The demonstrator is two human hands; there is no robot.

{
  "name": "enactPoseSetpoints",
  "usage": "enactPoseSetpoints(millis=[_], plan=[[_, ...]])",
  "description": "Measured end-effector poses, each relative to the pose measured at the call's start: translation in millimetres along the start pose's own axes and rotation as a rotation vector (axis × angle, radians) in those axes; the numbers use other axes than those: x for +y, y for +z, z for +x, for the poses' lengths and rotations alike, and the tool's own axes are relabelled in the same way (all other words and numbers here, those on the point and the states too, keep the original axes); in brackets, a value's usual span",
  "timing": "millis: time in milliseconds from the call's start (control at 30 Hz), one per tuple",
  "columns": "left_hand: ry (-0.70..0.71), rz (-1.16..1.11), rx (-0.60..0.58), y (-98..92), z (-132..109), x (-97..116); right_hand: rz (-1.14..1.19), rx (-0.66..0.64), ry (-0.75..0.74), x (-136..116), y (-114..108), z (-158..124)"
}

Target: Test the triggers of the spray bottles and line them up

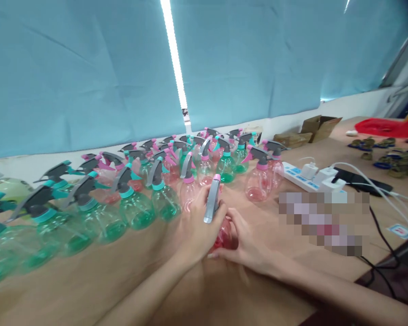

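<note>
A pink spray bottle with a grey trigger head stands upright on the table in front of me. My left hand is closed around its neck, just under the spray head. Round the bottle's body from the right curls my right hand, fingers and thumb on either side of it. My fingers hide much of the bottle. Right behind the left hand is another pink spray bottle. A green spray bottle stands to the left of that one.
Rows of green and pink spray bottles fill the left and back of the table. At right lie a white power strip with plugs and cables, a black phone and a cardboard box. Blue sheeting hangs behind.
</note>
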State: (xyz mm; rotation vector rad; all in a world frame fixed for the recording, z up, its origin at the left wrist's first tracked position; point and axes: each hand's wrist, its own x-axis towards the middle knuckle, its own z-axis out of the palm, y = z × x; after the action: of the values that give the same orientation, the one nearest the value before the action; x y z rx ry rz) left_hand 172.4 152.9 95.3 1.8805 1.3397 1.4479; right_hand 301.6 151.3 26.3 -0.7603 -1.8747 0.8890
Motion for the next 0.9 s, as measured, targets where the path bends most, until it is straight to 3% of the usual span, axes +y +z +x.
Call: enactPoseSetpoints(millis=[100,200,333,433,533,667,767,900], plan=[[0.018,-0.043,-0.005,23.2,17,4,-0.055,0.056,0.020,3,-25,2],[0.037,-0.070,-0.030,41.4,34,3,-0.115,0.008,0.020,5,-47,9],[0.039,-0.092,-0.070,41.9,41,-3,-0.177,-0.028,0.050,11,-61,17],[-0.031,-0.059,-0.057,24.5,20,-15,-0.225,-0.001,0.071,20,-61,26],[-0.088,0.001,-0.062,3.0,-19,-36,-0.244,0.004,0.101,31,-60,45],[-0.046,0.204,-0.244,-14.9,-62,-66,-0.241,0.038,0.124,48,-59,73],[0.023,0.383,-0.307,-17.5,-72,-78,-0.225,0.081,0.102,58,-57,87],[0.103,0.536,-0.369,-15.6,-68,-73,-0.242,0.092,0.109,61,-55,95]])
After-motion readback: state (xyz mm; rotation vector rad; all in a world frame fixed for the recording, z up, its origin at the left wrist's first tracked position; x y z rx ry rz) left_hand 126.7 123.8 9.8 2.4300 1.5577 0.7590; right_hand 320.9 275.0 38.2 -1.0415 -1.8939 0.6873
